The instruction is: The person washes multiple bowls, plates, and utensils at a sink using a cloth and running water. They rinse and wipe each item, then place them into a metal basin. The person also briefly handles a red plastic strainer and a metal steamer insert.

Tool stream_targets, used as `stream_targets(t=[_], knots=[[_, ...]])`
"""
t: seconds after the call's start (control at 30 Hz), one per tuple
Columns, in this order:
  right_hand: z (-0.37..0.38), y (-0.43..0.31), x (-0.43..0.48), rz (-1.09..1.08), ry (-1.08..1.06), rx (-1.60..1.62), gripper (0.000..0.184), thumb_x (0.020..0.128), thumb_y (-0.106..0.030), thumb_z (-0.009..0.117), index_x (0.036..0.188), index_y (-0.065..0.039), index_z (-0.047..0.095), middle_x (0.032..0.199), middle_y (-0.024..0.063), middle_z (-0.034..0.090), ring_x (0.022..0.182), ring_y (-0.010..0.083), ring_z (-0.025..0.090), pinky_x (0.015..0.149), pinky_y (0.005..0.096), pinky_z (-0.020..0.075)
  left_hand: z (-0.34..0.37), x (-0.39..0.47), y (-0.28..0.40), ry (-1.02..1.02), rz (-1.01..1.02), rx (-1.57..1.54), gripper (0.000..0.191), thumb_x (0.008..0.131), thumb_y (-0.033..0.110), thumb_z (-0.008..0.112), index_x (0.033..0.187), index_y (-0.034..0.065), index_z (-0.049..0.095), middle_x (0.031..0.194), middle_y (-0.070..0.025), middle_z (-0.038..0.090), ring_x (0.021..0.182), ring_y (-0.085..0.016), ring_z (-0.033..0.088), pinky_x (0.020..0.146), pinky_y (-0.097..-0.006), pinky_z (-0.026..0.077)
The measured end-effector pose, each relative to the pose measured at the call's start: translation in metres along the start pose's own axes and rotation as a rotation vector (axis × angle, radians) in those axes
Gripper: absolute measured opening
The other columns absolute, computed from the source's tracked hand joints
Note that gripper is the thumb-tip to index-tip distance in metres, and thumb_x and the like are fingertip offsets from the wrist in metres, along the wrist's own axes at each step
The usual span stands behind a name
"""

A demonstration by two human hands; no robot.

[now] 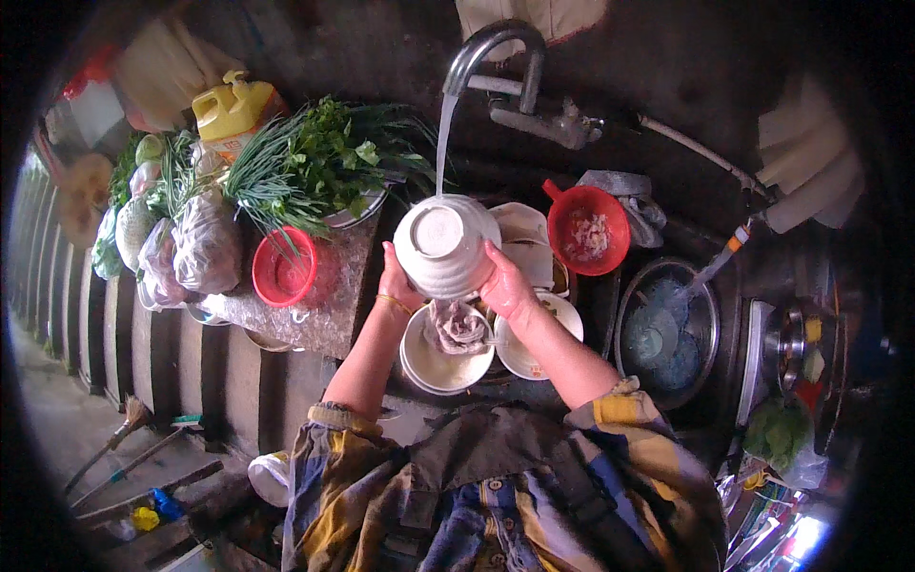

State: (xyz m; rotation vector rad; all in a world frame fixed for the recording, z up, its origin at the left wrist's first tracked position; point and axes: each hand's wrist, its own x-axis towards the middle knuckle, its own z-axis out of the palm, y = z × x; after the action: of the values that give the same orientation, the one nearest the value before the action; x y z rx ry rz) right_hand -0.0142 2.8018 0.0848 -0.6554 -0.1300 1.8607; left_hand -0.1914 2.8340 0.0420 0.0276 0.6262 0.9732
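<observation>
An upturned white bowl (457,250), its foot ring facing me, is held between both hands. My left hand (402,279) grips its left side, and my right hand (506,280) grips its right side. Water from the metal faucet (493,43) falls in a stream (444,143) onto the bowl's far edge. Below it stands a stack of white bowls (422,357) with a crumpled wet cloth (457,327) in the top one. To its right, partly behind my right forearm, is another white bowl (522,354).
Leafy greens (336,154), bagged vegetables (207,243), a red plastic cup (284,266) and a yellow jug (232,111) crowd the left counter (336,314). On the right are a red strainer (588,230) holding food scraps and a metal basin (715,336) with dishes under a running hose (708,275).
</observation>
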Motion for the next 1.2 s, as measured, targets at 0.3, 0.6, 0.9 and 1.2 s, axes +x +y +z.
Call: stream_targets(t=[0.3,0.6,0.9,1.2], knots=[[0.043,-0.136,-0.147,-0.472,0.376,-1.265,0.024,0.077,-0.011,0.058,0.098,0.0,0.057,0.087,0.0079,0.061,0.078,0.0128,0.057,0.071,0.0272,0.0445,-0.003,-0.035,-0.024,0.409,-0.143,2.194,0.043,0.083,0.037,0.038,0.086,0.0023,0.063,0.091,-0.0182,0.06,0.088,-0.034,0.057,0.076,-0.0393,0.045],[-0.207,-0.177,-0.212,0.169,1.245,-2.265,0.031,0.071,-0.028,0.059,0.09,-0.004,0.059,0.094,0.0204,0.058,0.082,0.0357,0.057,0.072,0.0429,0.0455,-0.03,-0.068,-0.103,-0.604,-0.473,2.536,0.033,0.081,0.024,0.043,0.105,0.006,0.055,0.092,-0.016,0.062,0.091,-0.027,0.059,0.078,-0.0379,0.045],[-0.14,-0.153,-0.153,-0.474,0.89,-2.157,0.036,0.075,-0.017,0.059,0.11,-0.01,0.053,0.098,0.0169,0.058,0.092,0.0303,0.055,0.078,0.0365,0.0438,-0.033,-0.035,-0.183,-0.109,0.254,2.597,0.019,0.077,0.02,0.047,0.093,0.0099,0.052,0.085,-0.0076,0.053,0.078,-0.023,0.056,0.06,-0.0349,0.049],[-0.072,0.045,-0.025,-0.319,-0.526,-1.778,0.034,0.072,-0.004,0.053,0.106,-0.003,0.055,0.106,0.0145,0.052,0.098,0.0264,0.051,0.084,0.0338,0.0419,0.002,-0.145,-0.09,0.278,-0.031,2.282,0.021,0.075,0.015,0.048,0.093,0.0066,0.045,0.078,-0.0134,0.058,0.071,-0.03,0.059,0.063,-0.0397,0.048]])
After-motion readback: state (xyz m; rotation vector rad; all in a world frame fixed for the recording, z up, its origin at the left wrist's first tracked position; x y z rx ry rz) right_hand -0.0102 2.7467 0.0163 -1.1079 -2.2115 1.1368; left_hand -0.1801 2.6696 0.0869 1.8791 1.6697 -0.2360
